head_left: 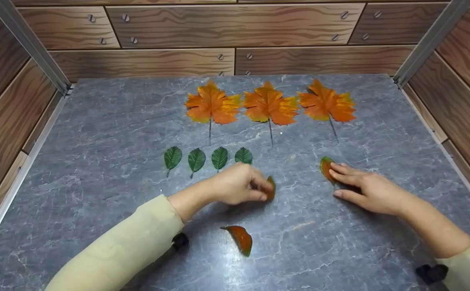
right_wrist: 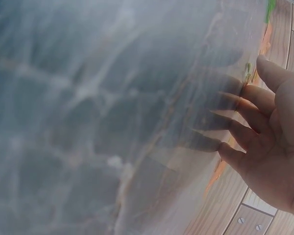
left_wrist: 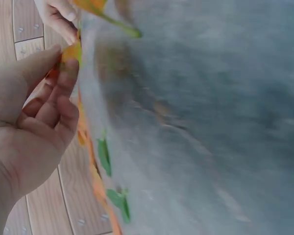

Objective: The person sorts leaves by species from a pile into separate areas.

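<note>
My left hand (head_left: 239, 185) pinches a small orange-brown leaf with green edges (head_left: 272, 189) between thumb and fingers, in front of the green row's right end. In the left wrist view the same leaf (left_wrist: 72, 53) shows orange and yellow at the fingertips. Farther right, my right hand (head_left: 374, 192) reaches over the table with fingers extended. Its fingertips touch another orange leaf with a green rim (head_left: 326, 167), which lies flat. A third leaf, orange-brown and curved (head_left: 241, 239), lies nearer the front, below the left hand.
Several green leaves (head_left: 196, 159) lie in a row, the rightmost partly behind the left hand. Three large orange maple leaves (head_left: 268, 105) with dark stems line the back. Wood-patterned walls (head_left: 235, 26) and metal posts (head_left: 433, 44) bound the grey marbled table (head_left: 105, 133).
</note>
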### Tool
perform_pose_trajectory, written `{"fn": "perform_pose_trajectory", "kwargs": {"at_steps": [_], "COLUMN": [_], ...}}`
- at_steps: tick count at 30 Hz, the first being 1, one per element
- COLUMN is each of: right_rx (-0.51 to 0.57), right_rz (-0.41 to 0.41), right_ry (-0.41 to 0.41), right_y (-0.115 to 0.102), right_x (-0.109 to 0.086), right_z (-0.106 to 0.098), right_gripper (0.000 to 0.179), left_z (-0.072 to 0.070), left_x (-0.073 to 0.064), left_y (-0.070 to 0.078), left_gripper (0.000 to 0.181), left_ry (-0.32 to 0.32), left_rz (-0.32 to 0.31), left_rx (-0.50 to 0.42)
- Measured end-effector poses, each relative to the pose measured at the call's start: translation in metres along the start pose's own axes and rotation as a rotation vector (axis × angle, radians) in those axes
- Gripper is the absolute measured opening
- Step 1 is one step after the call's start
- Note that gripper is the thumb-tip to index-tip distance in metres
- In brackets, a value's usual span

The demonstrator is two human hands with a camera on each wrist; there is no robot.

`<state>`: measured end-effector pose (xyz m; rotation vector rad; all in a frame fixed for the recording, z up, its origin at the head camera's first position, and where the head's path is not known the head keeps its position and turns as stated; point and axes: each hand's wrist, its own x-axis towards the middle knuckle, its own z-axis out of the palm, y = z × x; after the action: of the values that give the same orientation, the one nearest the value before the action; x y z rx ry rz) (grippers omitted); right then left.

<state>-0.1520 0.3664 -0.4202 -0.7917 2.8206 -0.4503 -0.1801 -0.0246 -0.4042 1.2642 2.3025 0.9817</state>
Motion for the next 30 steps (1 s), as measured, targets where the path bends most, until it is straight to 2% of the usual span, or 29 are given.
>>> {"fn": "perform_pose_trajectory", "kwargs": {"at_steps": [3,7,11,17,23,30], "right_rx": [0.001,0.001,0.002,0.005,0.013,0.017], "right_rz": [0.005,0.015,0.016,0.013,0.001,-0.005], "right_ry": [-0.01,-0.026,-0.028,-0.027,-0.015,-0.015], "right_y": [0.0,0.0,0.001,0.0,0.0,0.001], "right_x": [0.001,0.001,0.002,0.002,0.001,0.001], "right_z": [0.0,-0.001,-0.002,-0.002,-0.002,-0.001], "right_gripper": [0.062,0.063,0.063,0.062,0.062,0.061], "left_z": [-0.004,-0.006,-0.001,0.006,0.014,0.018], "left_x": [0.012,0.031,0.049,0.071,0.085,0.092], "left_y": [0.005,0.01,0.007,0.001,-0.002,-0.001], "left_gripper": [0.035,0.045,0.054,0.061,0.061,0.061], "left_ry": [-0.003,-0.058,-0.119,-0.175,-0.169,-0.179], "left_rz": [-0.029,-0.069,-0.101,-0.15,-0.182,-0.157], "left_rx": [-0.016,-0.064,-0.122,-0.181,-0.223,-0.161]}}
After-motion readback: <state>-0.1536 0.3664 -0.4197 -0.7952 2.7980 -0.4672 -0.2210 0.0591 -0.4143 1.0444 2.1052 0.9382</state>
